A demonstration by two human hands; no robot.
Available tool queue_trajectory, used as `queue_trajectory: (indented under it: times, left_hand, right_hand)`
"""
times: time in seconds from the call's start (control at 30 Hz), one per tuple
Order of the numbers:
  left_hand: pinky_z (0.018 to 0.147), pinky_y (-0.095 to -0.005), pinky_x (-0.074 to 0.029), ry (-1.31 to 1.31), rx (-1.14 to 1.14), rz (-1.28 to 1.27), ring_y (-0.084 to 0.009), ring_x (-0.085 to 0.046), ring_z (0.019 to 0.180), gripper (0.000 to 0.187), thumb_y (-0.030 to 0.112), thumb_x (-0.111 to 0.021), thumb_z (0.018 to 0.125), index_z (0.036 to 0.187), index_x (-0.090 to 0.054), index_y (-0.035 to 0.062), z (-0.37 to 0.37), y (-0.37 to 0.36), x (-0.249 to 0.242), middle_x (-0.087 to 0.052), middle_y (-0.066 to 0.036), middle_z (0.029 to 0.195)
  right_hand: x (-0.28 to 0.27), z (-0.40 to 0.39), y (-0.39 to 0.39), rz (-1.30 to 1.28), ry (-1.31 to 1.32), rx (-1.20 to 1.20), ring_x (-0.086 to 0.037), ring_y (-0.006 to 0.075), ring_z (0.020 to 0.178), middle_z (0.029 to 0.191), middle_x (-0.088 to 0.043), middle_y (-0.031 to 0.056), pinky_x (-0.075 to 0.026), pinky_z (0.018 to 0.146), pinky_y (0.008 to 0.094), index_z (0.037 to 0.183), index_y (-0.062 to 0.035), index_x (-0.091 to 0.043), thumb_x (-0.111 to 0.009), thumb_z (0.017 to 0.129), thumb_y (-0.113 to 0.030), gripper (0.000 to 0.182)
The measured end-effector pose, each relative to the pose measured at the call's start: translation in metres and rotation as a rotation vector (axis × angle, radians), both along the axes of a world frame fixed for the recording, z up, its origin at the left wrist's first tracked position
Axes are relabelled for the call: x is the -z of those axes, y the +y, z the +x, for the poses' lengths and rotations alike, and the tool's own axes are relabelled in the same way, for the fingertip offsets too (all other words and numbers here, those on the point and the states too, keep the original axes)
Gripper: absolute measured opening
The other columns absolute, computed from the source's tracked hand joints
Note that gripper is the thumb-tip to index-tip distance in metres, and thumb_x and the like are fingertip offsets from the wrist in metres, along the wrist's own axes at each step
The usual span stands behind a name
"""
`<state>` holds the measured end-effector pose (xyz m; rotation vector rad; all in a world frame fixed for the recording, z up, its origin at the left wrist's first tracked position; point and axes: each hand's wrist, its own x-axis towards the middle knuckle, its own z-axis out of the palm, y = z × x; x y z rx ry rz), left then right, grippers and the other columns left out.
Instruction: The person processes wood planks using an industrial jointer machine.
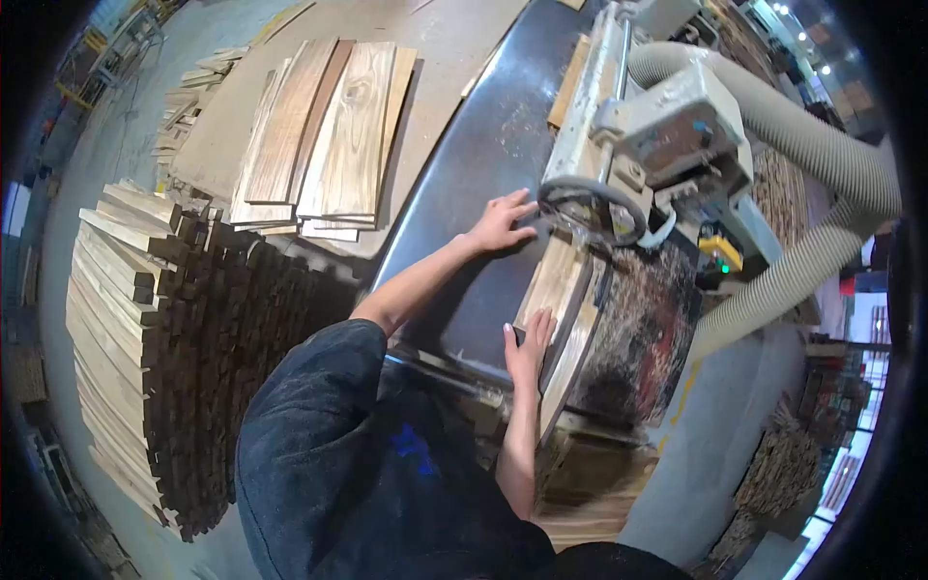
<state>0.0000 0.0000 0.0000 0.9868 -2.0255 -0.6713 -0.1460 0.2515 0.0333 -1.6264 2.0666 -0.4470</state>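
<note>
A light wooden board [555, 275] lies lengthwise on the dark metal machine table [454, 193], its far end beside the machine's handwheel [593, 210]. My left hand [503, 220] is spread over the table left of the board, fingers apart and pointing toward the handwheel, with nothing held. Near the board's close end, my right hand [528, 345] rests on it with the fingers stretched out and the thumb apart. A small dark patch shows between that thumb and the fingers; I cannot make out what it is. Another narrow wooden strip [570, 362] runs along the board's right side.
Stacked boards [353, 135] lie on a brown surface at the upper left. A tall pile of wood strips [116, 290] stands at the left. The machine head [677, 126] and ribbed hoses [773, 101] fill the upper right, above sawdust [628, 329].
</note>
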Motion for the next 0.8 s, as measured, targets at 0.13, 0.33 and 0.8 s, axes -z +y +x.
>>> queue_trajectory:
  times: [0.13, 0.33, 0.8]
  left_hand:
    - [0.107, -0.0480, -0.038, -0.047, -0.314, -0.112, -0.0412, -0.045, 0.131, 0.062, 0.034, -0.079, 0.075, 0.128, -0.061, 0.0079, 0.078, -0.069, -0.012, -0.045, -0.027, 0.142]
    - [0.107, -0.0467, -0.036, 0.234, -0.675, 0.028, -0.0387, -0.046, 0.128, 0.076, 0.047, -0.075, 0.079, 0.139, -0.051, 0.0066, 0.082, -0.150, -0.006, -0.051, -0.024, 0.136]
    - [0.091, -0.0469, -0.039, -0.191, -0.419, -0.205, -0.0356, -0.053, 0.112, 0.028, 0.021, -0.071, 0.081, 0.107, -0.070, 0.0096, 0.071, 0.031, -0.021, -0.059, -0.018, 0.116]
  right_hand:
    - [0.003, 0.030, -0.047, 0.050, -0.018, 0.045, 0.002, 0.0311, 0.150, 0.163, -0.004, 0.0134, -0.010, 0.122, 0.0404, 0.155, -0.0064, -0.015, -0.057, 0.096, -0.039, 0.080]
    - [-0.004, 0.009, -0.090, -0.091, -0.084, 0.146, -0.006, 0.0329, 0.150, 0.161, -0.017, 0.0160, -0.012, 0.121, 0.0407, 0.150, -0.0011, -0.032, -0.065, 0.093, -0.031, 0.072]
    - [-0.011, -0.022, -0.107, -0.206, -0.720, 0.333, -0.030, 0.0300, 0.144, 0.149, -0.043, 0.0188, -0.026, 0.115, 0.0369, 0.143, -0.0033, -0.046, -0.055, 0.098, -0.026, 0.050]
